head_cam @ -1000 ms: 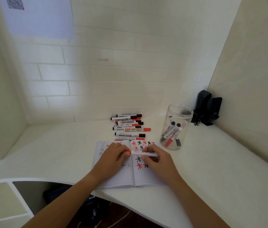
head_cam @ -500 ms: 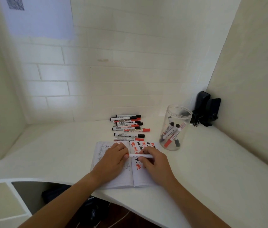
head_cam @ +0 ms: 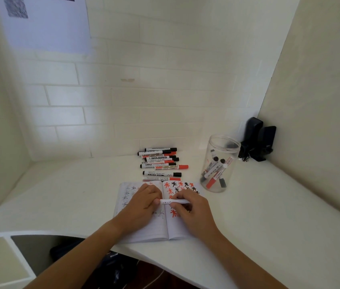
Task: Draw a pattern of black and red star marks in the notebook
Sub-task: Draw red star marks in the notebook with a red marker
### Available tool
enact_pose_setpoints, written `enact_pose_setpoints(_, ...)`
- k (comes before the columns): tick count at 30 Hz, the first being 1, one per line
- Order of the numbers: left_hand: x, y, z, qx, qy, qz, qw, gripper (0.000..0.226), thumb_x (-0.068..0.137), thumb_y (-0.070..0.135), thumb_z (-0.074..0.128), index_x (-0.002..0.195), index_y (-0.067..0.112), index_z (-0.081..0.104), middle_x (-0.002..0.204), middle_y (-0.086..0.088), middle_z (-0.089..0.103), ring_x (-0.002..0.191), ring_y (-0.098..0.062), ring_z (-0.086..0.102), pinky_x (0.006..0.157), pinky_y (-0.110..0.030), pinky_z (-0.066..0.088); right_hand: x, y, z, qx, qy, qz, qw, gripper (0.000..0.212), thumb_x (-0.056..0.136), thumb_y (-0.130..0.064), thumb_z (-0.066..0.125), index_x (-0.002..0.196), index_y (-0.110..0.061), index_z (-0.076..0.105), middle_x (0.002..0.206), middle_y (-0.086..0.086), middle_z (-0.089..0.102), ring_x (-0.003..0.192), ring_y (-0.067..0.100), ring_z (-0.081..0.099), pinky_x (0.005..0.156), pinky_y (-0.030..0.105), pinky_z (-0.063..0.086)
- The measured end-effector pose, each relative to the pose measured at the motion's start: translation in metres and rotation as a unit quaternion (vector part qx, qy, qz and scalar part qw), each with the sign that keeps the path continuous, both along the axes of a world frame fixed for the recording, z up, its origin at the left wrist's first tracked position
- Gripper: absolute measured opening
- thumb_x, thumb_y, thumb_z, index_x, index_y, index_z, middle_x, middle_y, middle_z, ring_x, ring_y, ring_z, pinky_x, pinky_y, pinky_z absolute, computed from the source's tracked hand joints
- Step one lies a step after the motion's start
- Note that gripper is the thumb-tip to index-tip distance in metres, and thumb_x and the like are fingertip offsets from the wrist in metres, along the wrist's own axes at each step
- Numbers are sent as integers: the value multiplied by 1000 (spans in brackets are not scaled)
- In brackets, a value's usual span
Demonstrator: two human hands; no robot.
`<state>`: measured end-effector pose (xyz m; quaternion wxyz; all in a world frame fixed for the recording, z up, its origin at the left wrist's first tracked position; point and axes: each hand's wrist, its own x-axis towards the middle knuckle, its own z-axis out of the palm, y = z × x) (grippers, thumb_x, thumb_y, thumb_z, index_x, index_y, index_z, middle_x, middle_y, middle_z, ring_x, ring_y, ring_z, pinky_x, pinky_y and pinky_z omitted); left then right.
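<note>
Low centre of the frame, both hands hold 1 marker (head_cam: 174,202) level over the notebook (head_cam: 160,213): the left hand (head_cam: 144,202) wraps its left end, likely the cap, while the right hand (head_cam: 193,208) pinches the barrel, probably to uncap or recap it.

Both hands meet over the open notebook (head_cam: 144,230): the left hand (head_cam: 142,205) and right hand (head_cam: 194,209) grip a white marker (head_cam: 174,202) lying crosswise (cap hidden). Red and black stars (head_cam: 177,187) fill the right page.
</note>
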<state>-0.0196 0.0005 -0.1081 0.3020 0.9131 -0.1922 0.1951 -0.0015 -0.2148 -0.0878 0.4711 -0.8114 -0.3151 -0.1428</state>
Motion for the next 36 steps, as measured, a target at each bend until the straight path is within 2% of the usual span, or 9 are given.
enact_pose_setpoints(8, -2, -1, 3, -14, 21, -11, 1000, 57, 102, 57, 25, 102, 15, 63, 106, 11, 55, 102, -13, 43, 95, -30, 36, 0, 0, -2, 4, -23, 5, 1000, 6, 88, -13, 76, 90, -17, 72, 78, -9, 65, 72, 10, 60, 63, 28, 50)
enact_pose_setpoints(13, -2, 1, 5, -20, 45, -16, 999, 47, 99, 47, 29, 106, 15, 63, 108, 10, 55, 105, -11, 42, 97, -28, 35, -1, 1, -3, -14, -49, 8, 999, 4, 89, -15, 75, 91, -18, 72, 78, -8, 65, 71, 7, 57, 62, 16, 43)
enact_pose_setpoints(18, -3, 0, 5, -8, 39, 0, 999, 59, 101, 63, 20, 100, 19, 58, 104, 10, 50, 101, -13, 43, 93, -31, 37, 1, 0, -2, -15, -21, 7, 1000, 6, 91, -14, 74, 92, -18, 70, 81, -9, 64, 73, 9, 58, 63, 18, 45)
enact_pose_setpoints(22, -5, -5, 5, 1, 37, 64, 997, 44, 102, 56, 24, 111, 24, 53, 114, 11, 51, 107, -11, 46, 97, -38, 42, 6, -1, 3, 9, 39, -21, 999, 14, 96, -6, 62, 99, -18, 68, 93, -7, 63, 79, 11, 66, 71, 25, 55)
enact_pose_setpoints(24, -6, -8, 4, -14, 73, 100, 992, 54, 100, 62, 25, 138, 28, 40, 142, 10, 44, 133, -9, 37, 116, -39, 31, 5, -3, 18, 78, 83, -30, 993, 14, 100, -2, 59, 105, -15, 64, 95, -3, 66, 76, 13, 74, 69, 28, 60)
enact_pose_setpoints(26, -8, -11, 6, 33, 104, 98, 989, 61, 100, 66, 22, 153, 36, 22, 162, 13, 23, 152, -9, 11, 125, -42, 10, 3, -7, 41, 171, 99, -38, 979, 17, 99, -2, 64, 109, -14, 57, 92, 0, 71, 76, 17, 77, 68, 29, 62)
enact_pose_setpoints(29, -10, -13, 9, 148, 139, 85, 975, 64, 96, 70, 9, 156, 47, 13, 165, 18, -3, 152, -8, -16, 124, -42, -11, 8, -19, 84, 269, 82, -82, 956, 23, 94, -2, 71, 108, -10, 54, 92, 2, 78, 81, 21, 78, 64, 32, 60)
enact_pose_setpoints(32, -10, -12, 7, 184, 144, 91, 968, 60, 98, 70, 12, 155, 52, 11, 166, 15, -9, 152, -10, -19, 123, -43, -13, 29, -35, 125, 301, -15, -149, 942, 17, 95, -12, 73, 101, -12, 57, 89, 2, 76, 81, 24, 77, 72, 34, 61)
enact_pose_setpoints(36, -9, -12, 7, 199, 151, 96, 964, 57, 99, 68, 14, 154, 54, 7, 166, 14, -10, 151, -9, -21, 123, -43, -14, 57, -50, 159, 254, -149, -222, 929, 6, 102, -18, 61, 106, -18, 56, 93, 0, 69, 82, 22, 69, 72, 23, 53)
